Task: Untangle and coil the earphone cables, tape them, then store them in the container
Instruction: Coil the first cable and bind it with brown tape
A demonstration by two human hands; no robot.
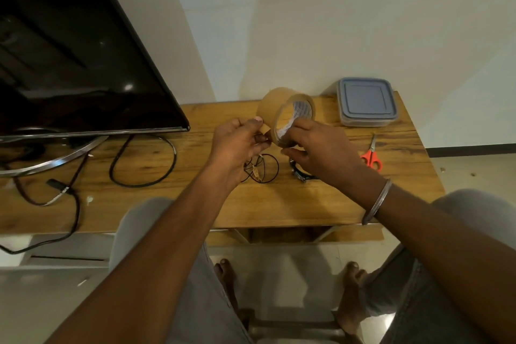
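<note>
My right hand [318, 151] grips a brown tape roll [282, 109] held above the wooden table [307, 204]. My left hand [237, 142] pinches the loose end of the tape at the roll's left side. Below the hands a coiled black earphone cable [265, 169] lies on the table with a strip of brown tape on it. A second dark cable bundle [297, 172] lies partly hidden under my right hand. The lidded plastic container [365, 102] stands shut at the back right.
Red-handled scissors [371, 155] lie right of my hands. A television [69, 50] on a metal stand [50, 162] fills the left, with its black power cable [145, 159] looped on the table. My knees and bare feet are below the table's front edge.
</note>
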